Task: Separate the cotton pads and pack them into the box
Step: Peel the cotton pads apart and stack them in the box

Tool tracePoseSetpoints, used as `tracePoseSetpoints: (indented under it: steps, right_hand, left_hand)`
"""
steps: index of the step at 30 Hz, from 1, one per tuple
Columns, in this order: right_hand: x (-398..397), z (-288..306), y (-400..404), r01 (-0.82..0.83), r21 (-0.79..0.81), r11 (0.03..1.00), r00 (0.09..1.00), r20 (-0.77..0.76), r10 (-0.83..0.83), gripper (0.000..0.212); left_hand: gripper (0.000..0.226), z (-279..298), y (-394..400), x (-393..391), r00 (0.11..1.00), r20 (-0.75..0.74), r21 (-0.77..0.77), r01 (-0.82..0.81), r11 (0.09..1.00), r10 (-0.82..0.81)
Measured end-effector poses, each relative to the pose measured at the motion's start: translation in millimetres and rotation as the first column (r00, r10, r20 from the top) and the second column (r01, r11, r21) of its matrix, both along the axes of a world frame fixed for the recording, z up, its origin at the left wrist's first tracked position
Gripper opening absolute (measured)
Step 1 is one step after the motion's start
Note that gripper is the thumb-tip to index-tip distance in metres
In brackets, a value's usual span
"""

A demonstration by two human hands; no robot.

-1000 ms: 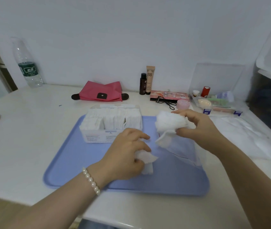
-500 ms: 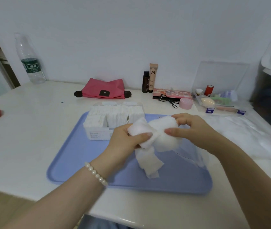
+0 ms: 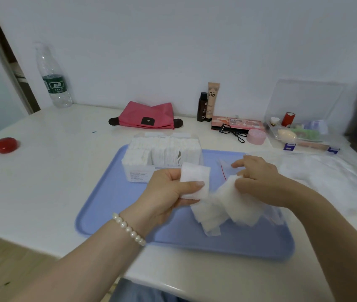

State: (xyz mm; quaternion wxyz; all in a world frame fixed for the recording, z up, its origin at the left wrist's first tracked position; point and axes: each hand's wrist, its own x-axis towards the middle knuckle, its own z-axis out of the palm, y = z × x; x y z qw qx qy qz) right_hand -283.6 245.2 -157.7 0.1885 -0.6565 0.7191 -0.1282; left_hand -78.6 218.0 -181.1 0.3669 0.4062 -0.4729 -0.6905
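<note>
Centrally, above the blue tray, the left hand pinches one square cotton pad between thumb and fingers, raised just in front of the box, which stands on the tray's far end, packed with upright pads. Just right, the right hand curls its grip round the top of a bunch of cotton pads hanging to the tray. A clear bag lies behind it, edges hard to trace. Motion blur softens the bunch; individual pads cannot be counted.
</note>
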Motion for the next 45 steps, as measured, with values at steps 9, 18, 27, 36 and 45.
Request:
tracePoseSetpoints:
  steps: [9, 18, 27, 36, 45]
  right_hand:
    - [-2, -8, 1, -0.132, -0.073, 0.989, 0.97, -0.215, 0.114, 0.019]
    - [7, 16, 24, -0.21, -0.36, 0.909, 0.974, -0.001, 0.225, 0.009]
    - [36, 4, -5, -0.095, -0.172, 0.981, 0.992, -0.096, 0.08, 0.021]
    - [70, -18, -39, 0.163, 0.016, 0.987, 0.974, -0.165, -0.158, 0.037]
    - [72, 28, 3, 0.129, -0.029, 0.991, 0.686, 0.724, -0.068, 0.023]
  left_hand:
    - [0.027, -1, 7, 2, 0.999, -0.049, 0.112, -0.005, 0.994, 0.011]
    - [0.025, 0, -2, 8, 0.983, -0.18, 0.304, 0.028, 0.952, 0.029]
    - [0.029, 1, -14, 37, 0.99, -0.108, 0.278, -0.054, 0.959, 0.087]
    - [0.025, -10, -12, 43, 0.984, -0.082, 0.266, -0.128, 0.955, 0.155]
    - [0.026, -9, -5, 31, 0.929, -0.328, 0.248, -0.089, 0.965, 0.17]
